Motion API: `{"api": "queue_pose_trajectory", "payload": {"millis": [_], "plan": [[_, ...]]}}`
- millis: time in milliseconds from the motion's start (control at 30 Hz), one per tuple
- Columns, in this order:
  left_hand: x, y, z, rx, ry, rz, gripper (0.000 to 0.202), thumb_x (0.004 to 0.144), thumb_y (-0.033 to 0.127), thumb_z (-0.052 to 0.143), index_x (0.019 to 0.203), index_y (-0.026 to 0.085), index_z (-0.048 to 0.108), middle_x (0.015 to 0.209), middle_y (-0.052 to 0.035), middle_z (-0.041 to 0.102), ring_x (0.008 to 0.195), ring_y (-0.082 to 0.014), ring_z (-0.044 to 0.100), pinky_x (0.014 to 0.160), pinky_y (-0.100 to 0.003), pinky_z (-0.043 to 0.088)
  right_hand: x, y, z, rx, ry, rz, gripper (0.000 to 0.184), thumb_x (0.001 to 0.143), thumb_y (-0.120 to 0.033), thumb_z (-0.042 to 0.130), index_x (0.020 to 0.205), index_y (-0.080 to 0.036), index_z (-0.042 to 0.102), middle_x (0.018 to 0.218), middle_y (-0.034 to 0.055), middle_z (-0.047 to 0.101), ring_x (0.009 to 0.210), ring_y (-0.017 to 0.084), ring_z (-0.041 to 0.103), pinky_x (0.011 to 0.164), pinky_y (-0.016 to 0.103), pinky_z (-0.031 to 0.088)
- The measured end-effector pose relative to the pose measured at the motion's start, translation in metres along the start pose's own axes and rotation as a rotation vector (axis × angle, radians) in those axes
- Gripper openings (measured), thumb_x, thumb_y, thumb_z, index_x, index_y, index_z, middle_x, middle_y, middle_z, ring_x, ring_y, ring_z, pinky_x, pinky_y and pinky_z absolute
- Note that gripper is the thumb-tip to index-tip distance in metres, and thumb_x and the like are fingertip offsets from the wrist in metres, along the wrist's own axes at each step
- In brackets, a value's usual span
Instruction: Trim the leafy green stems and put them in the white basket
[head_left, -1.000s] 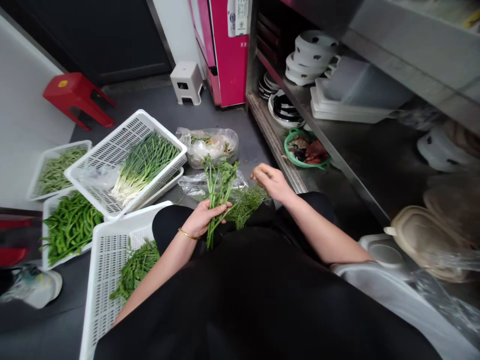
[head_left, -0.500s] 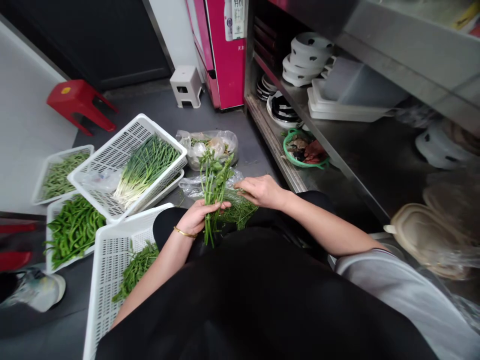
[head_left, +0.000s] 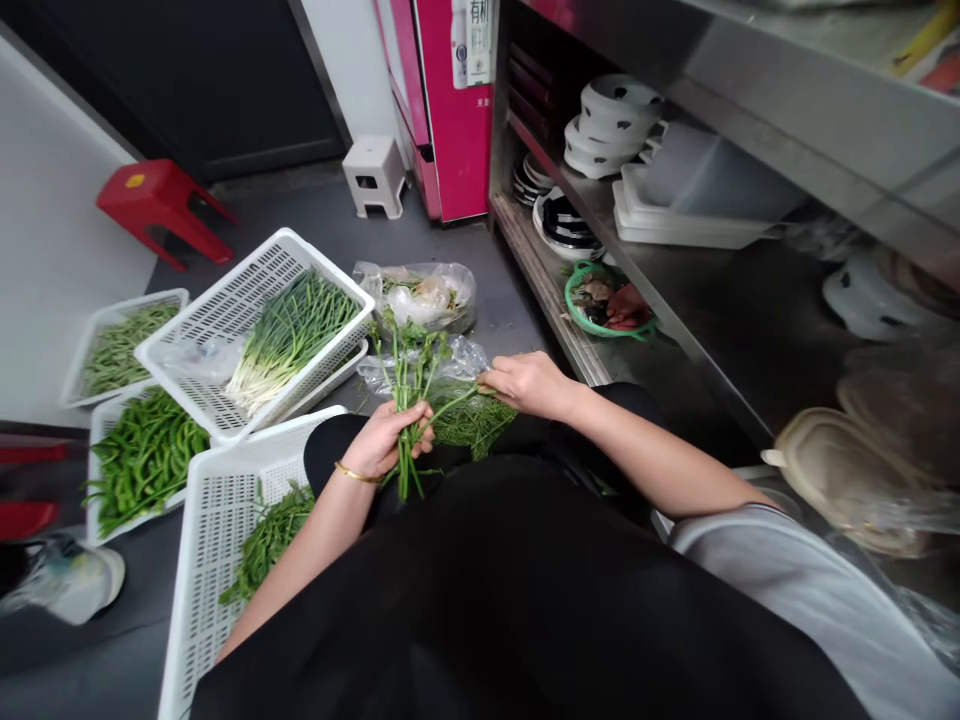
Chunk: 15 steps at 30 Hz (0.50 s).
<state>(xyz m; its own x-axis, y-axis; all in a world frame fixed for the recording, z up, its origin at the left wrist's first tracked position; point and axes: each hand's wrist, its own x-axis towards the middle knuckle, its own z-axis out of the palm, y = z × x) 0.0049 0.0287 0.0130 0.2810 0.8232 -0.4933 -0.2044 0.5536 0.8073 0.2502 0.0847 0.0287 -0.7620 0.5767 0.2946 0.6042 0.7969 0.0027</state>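
Observation:
My left hand (head_left: pixel 391 438) is closed around a bunch of leafy green stems (head_left: pixel 406 378), held upright with its lower ends sticking out below the fingers. My right hand (head_left: pixel 531 385) pinches the end of a single green stem (head_left: pixel 456 400) that slants out from the bunch to the right. Beneath and between the hands lies a heap of loose green stems (head_left: pixel 474 428), with a crumpled clear plastic bag (head_left: pixel 466 355) just behind it. Close to my left forearm, a white basket (head_left: pixel 217 510) holds more leafy greens (head_left: pixel 274 540).
Scallions (head_left: pixel 300 325) lie in a tilted white basket (head_left: pixel 225 265). Green peppers (head_left: pixel 150 455) and green beans (head_left: pixel 127 345) fill baskets further left. A filled plastic bag (head_left: pixel 427 295) sits ahead. Metal shelving (head_left: pixel 705 290) borders the right; a person's shoe (head_left: pixel 75 575) shows at left.
My left hand has tipped the bunch slightly left and lower. A stem now stretches from the bunch to my right hand's fingertips, where none was visible before.

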Motion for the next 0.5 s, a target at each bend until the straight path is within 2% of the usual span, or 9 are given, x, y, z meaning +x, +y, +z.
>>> {"api": "queue_pose_trajectory", "payload": {"millis": [133,267,333,433,500], "plan": [[-0.0080,-0.0014,-0.0064,0.081,0.006,0.114,0.022,0.068,0.024,0.073,0.082,0.011,0.061,0.060,-0.0017,0.062,0.046,-0.0083,0.053,0.043,-0.019,0.041,-0.0093,-0.0008,-0.0018,0.037,-0.154,0.105,0.032,0.093,-0.033,0.036,0.097,-0.019,0.065,0.081,0.0047,0.063,0.063,0.011,0.052,0.051,0.025,0.023],[-0.0097,-0.0015,-0.0090,0.122,0.017,0.092,0.026,0.063,0.020,0.075,0.084,0.011,0.062,0.061,-0.0017,0.063,0.047,-0.0084,0.054,0.042,-0.018,0.039,-0.0090,-0.0026,0.0020,0.086,-0.299,0.135,0.025,0.089,-0.026,0.043,0.097,-0.019,0.066,0.086,0.0061,0.067,0.065,0.013,0.058,0.054,0.023,0.030],[-0.0094,-0.0014,-0.0091,0.119,0.030,0.084,0.025,0.062,0.019,0.075,0.082,0.012,0.061,0.059,-0.0005,0.061,0.043,-0.0072,0.051,0.039,-0.017,0.035,-0.0084,-0.0023,0.0011,0.175,-0.271,0.166,0.026,0.089,-0.029,0.045,0.102,-0.020,0.065,0.092,0.0062,0.069,0.074,0.015,0.062,0.059,0.024,0.036],[-0.0091,-0.0004,-0.0086,0.127,0.020,0.060,0.024,0.062,0.019,0.075,0.080,0.012,0.061,0.057,-0.0004,0.060,0.041,-0.0065,0.049,0.038,-0.017,0.033,-0.0054,-0.0017,-0.0046,0.330,-0.115,0.222,0.033,0.091,-0.035,0.043,0.117,-0.020,0.058,0.108,0.0058,0.067,0.091,0.016,0.063,0.071,0.024,0.041],[-0.0089,0.0008,-0.0082,0.134,0.000,0.045,0.024,0.062,0.019,0.075,0.080,0.011,0.061,0.059,-0.0012,0.061,0.041,-0.0067,0.049,0.038,-0.017,0.033,-0.0003,-0.0024,-0.0073,0.363,-0.092,0.193,0.037,0.090,-0.037,0.044,0.121,-0.020,0.056,0.112,0.0065,0.066,0.094,0.017,0.062,0.072,0.024,0.041]]}}
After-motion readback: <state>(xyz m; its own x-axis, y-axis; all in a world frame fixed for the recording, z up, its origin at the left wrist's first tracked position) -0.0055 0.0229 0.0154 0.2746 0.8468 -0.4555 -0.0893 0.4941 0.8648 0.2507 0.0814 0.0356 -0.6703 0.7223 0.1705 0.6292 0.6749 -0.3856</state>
